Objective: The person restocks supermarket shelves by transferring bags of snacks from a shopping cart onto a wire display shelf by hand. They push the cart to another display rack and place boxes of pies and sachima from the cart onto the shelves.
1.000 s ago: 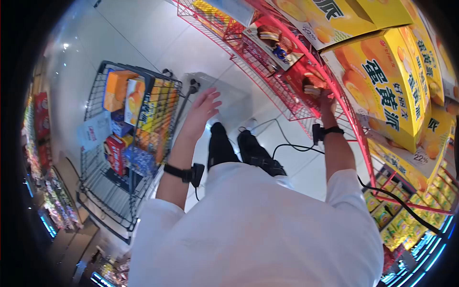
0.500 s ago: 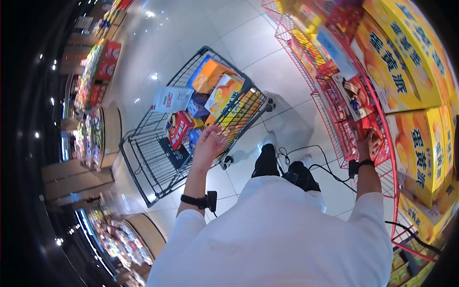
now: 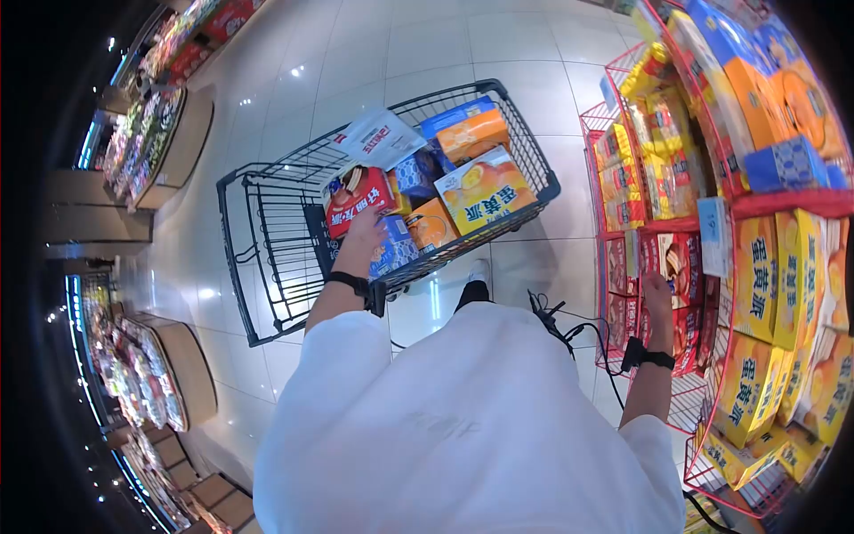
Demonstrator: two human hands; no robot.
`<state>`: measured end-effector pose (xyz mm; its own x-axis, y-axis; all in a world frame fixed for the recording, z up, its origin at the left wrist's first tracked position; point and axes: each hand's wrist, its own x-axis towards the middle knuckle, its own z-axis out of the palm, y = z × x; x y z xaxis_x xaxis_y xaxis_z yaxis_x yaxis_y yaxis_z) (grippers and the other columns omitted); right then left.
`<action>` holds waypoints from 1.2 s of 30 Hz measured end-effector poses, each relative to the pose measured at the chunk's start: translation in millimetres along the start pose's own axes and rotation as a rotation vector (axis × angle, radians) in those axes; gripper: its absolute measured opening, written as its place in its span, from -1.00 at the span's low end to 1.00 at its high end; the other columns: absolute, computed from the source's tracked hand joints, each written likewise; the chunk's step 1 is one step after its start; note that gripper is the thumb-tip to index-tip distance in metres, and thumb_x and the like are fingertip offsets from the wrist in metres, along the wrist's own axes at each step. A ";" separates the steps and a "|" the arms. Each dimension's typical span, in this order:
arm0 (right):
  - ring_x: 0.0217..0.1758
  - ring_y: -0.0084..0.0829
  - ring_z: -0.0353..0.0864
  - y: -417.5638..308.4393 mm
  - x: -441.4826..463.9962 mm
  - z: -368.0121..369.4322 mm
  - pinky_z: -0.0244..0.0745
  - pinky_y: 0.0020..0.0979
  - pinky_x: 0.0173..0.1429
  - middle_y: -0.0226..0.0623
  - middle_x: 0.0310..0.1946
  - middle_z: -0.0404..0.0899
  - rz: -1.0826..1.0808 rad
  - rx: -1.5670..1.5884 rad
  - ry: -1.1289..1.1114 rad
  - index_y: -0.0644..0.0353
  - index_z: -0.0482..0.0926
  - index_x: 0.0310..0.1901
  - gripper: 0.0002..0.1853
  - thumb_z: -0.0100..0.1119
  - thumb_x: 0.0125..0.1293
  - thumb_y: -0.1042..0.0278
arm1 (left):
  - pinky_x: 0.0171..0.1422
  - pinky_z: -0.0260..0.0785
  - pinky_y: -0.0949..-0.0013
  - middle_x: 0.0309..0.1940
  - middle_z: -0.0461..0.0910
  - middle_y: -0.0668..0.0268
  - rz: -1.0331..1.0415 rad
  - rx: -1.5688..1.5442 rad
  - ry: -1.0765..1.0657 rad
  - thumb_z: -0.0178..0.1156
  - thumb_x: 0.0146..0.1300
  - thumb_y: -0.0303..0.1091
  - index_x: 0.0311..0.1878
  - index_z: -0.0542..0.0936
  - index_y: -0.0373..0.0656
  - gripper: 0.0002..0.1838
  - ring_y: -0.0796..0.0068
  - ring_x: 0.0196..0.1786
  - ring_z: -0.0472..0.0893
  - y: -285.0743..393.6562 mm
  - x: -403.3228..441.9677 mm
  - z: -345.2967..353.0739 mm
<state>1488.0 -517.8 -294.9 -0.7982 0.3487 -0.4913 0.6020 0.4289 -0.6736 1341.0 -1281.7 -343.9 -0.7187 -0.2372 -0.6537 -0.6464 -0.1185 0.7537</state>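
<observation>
My left hand reaches over the black wire shopping cart, its slightly blurred fingers extended at the lower edge of a red box. Whether they touch the box I cannot make out. Beside it in the cart lie a blue patterned pack, an orange box, a yellow pie box and another orange box. To the right, my right hand is open, fingers straight, in front of red snack boxes in a red wire rack. Nothing shows in its grasp.
Stacked yellow pie boxes fill the right side. A pale blue sign hangs on the rack, and a white printed sheet lies across the cart. Black cables dangle near my legs. Rounded display stands line the left.
The view has turned, and the cart appears straighter. My left hand has moved from above the blue pack to the red box's edge. My right hand's fingers, curled before, are now straight.
</observation>
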 end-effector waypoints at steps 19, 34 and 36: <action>0.21 -0.38 0.54 -287.0 -32.7 92.0 0.47 -0.34 0.24 -0.18 0.18 0.57 0.057 -0.313 -0.340 0.13 0.39 0.38 -0.51 0.14 0.49 0.21 | 0.35 0.39 -0.12 0.16 0.53 0.14 -0.519 -1.111 0.393 0.23 0.42 -0.06 0.28 0.42 -0.06 -0.52 0.10 0.21 0.53 -47.4 77.8 -48.3; 0.10 -0.42 0.59 -284.7 -32.6 117.8 0.50 -0.35 0.16 -0.21 0.10 0.60 -0.196 -0.284 -0.398 0.22 0.45 0.32 -0.53 0.18 0.45 0.24 | 0.27 0.47 -0.11 0.21 0.47 0.02 -0.063 -0.779 0.679 0.37 0.25 -0.44 0.36 0.16 -0.22 -0.28 0.13 0.16 0.57 59.3 -11.5 -58.0; 0.01 -0.42 0.62 -291.6 -37.7 118.8 0.53 -0.34 0.10 -0.19 0.05 0.61 -0.185 -0.332 -0.408 0.20 0.44 0.32 -0.52 0.20 0.44 0.24 | 0.23 0.53 0.04 0.22 0.42 -0.04 0.140 -0.585 0.658 0.39 0.17 -0.58 0.34 0.04 -0.32 -0.19 0.16 0.15 0.58 67.5 -35.2 -64.5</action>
<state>1339.7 -755.0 -145.6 -0.7961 -0.0803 -0.5999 0.3733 0.7151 -0.5910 1339.3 -1343.5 -265.7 -0.3725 -0.7707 -0.5170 -0.2000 -0.4773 0.8557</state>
